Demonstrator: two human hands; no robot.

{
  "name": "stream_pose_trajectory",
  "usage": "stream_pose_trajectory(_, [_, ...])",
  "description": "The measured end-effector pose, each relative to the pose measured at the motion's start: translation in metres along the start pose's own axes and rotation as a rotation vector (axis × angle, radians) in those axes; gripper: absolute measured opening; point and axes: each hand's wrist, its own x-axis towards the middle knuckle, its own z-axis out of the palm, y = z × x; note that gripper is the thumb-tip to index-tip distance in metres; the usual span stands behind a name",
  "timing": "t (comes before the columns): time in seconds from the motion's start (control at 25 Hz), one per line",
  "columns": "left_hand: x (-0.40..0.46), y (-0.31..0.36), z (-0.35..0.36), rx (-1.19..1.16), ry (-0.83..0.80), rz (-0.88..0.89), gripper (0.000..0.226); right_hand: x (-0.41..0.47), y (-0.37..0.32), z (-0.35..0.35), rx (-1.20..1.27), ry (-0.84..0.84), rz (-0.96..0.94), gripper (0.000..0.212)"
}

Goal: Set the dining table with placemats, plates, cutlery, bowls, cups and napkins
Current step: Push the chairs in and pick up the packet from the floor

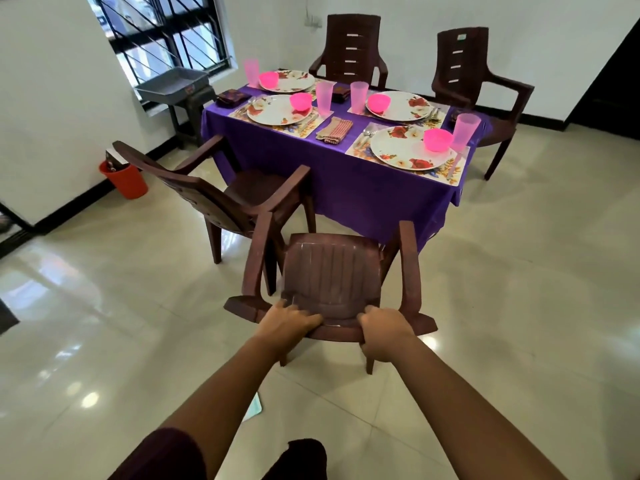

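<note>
White walls (41, 98), glossy (tiled) floor (519, 306)

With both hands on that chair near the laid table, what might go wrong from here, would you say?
1. The left hand and right hand grip the back of the brown plastic armchair; pushed forward, it may catch the hanging purple tablecloth and drag the settings.
2. The tall pink plastic cup near the table's right edge could tip if jolted.
3. The second brown armchair stands close on the left; the two may collide.

table (346, 181): purple cloth | four floral plates (410, 148) on placemats | pink bowls, cups
</note>
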Motion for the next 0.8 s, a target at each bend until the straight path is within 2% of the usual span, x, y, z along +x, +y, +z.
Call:
stream_pose_trajectory(0.08, [0.001, -0.007, 0.004, -0.008, 0.037, 0.057, 0.070, 0.006, -0.002, -0.004, -0.043, -0.012, -0.018, 0.038])
stream_pose_trajectory(0.12, [0.001, -0.008, 0.008, -0.014, 0.093, 0.081, 0.070, 0.009, -0.003, -0.005, -0.053, -0.025, -0.022, 0.040])
stream_pose_trajectory(0.24, [0.000, -0.012, 0.016, -0.122, 0.166, 0.140, 0.048, 0.008, -0.006, -0.008, -0.074, -0.058, -0.020, 0.040])
stream_pose_trajectory(0.4, [-0.007, -0.018, 0.034, -0.114, 0.196, 0.246, 0.034, 0.006, -0.029, 0.001, -0.122, -0.181, -0.035, 0.039])
stream_pose_trajectory(0.64, [0.039, -0.070, 0.015, -0.053, 0.110, 0.220, 0.030, 0.043, -0.022, -0.035, -0.107, -0.159, -0.067, 0.027])
stream_pose_trajectory(0.72, [0.054, -0.083, 0.013, -0.079, 0.136, 0.229, 0.043, 0.052, -0.015, -0.048, -0.095, -0.124, -0.082, 0.024])
stream_pose_trajectory(0.8, [0.064, -0.088, 0.013, -0.067, 0.110, 0.239, 0.039, 0.060, -0.004, -0.050, -0.081, -0.081, -0.097, 0.023])
